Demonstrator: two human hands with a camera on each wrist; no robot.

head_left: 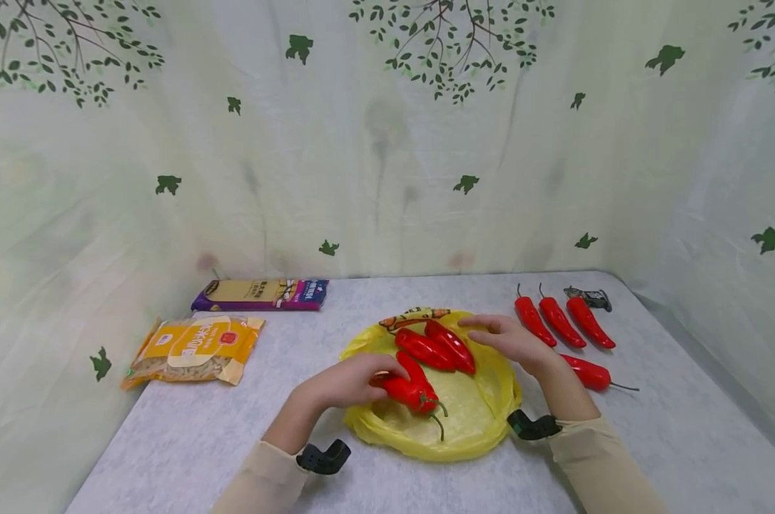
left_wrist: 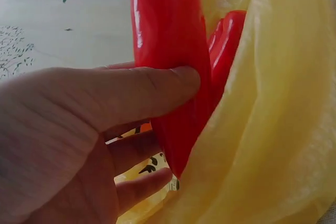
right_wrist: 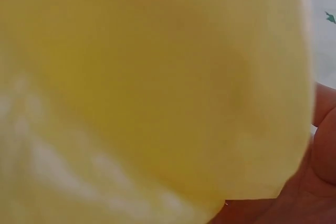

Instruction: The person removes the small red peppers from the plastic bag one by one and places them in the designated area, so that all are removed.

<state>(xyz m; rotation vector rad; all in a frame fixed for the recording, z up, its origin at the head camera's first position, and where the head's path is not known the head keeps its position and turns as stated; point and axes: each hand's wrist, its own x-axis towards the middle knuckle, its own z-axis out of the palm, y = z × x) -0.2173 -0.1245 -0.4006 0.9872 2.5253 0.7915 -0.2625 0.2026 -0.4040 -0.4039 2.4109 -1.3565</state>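
Observation:
My left hand [head_left: 355, 378] pinches a red chili pepper [head_left: 397, 390] between thumb and fingers, over the left part of a yellow plastic bag [head_left: 454, 451]. In the left wrist view the thumb lies across the glossy red pepper [left_wrist: 170, 30], with the yellow bag [left_wrist: 273, 108] beside it. Another pepper lies against the held one, and two more peppers [head_left: 426, 350] rest farther back in the open bag. My right hand [head_left: 512, 339] is over the bag's right rim with fingers extended, holding nothing. Yellow plastic [right_wrist: 157, 93] covers most of the right wrist view, hiding much of that hand.
Three red peppers [head_left: 562, 321] lie in a row at the back right, beside a small black packet [head_left: 589, 298]. One more pepper [head_left: 586, 373] sits by the right forearm. An orange food bag [head_left: 195, 350] and a purple package [head_left: 259, 295] are at the left.

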